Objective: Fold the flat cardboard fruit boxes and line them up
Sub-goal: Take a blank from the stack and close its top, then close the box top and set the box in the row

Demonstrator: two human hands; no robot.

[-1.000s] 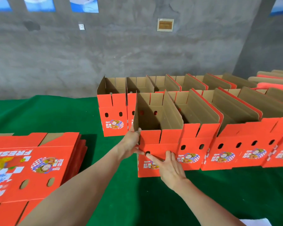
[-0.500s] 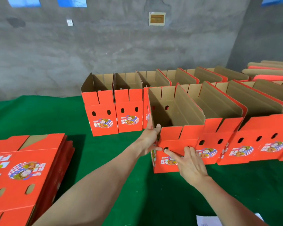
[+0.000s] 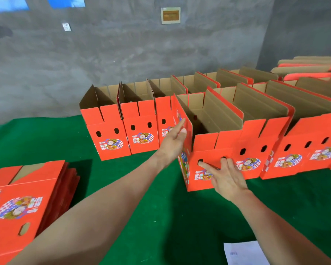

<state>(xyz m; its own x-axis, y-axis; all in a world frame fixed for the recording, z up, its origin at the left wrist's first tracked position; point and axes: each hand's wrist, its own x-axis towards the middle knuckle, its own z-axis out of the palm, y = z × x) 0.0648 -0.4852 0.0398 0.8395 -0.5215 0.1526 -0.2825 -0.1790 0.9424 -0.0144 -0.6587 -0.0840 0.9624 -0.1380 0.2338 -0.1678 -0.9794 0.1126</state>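
Note:
A folded red fruit box [image 3: 206, 144] stands open-topped at the left end of the near row on the green table. My left hand [image 3: 173, 139] lies with straight fingers against the box's left side panel. My right hand [image 3: 223, 174] rests flat on its front face, fingertips at the two oval vent holes. More folded boxes [image 3: 296, 144] continue the near row to the right. A second row [image 3: 111, 131] stands behind. A stack of flat unfolded boxes [image 3: 23, 201] lies at the near left.
Green cloth covers the table [image 3: 141, 207]. A white paper sheet [image 3: 241, 252] lies at the near edge on the right. More flat cardboard [image 3: 310, 69] is piled at the far right. A grey concrete wall stands right behind the rows.
My left hand has let go of the box's front left corner and now lies flat on its side panel. The view has shifted, so the box sits further right in the frame.

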